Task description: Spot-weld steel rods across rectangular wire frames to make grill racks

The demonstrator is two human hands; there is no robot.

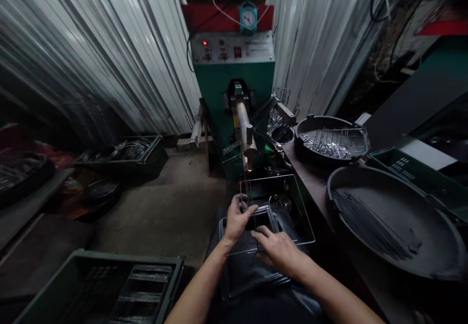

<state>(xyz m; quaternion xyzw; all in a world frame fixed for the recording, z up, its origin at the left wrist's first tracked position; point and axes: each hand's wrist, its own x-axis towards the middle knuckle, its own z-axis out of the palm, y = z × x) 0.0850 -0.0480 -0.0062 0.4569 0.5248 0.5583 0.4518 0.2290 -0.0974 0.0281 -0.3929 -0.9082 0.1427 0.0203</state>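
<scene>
Two hands, left (237,220) and right (278,250), hold one wire frame (288,180).

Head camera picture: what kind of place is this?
Probably a small metal workshop: a green machine with switches, round trays of wire rods, and hands holding wire frames.

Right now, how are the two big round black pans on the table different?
The near pan looks bigger and holds a fan of dark straight rods. The far pan looks smaller and holds shiny silver wire pieces piled inside. The near pan shows lots of bare floor; the far pan looks mostly covered. Both are round, dark and shallow.
</scene>
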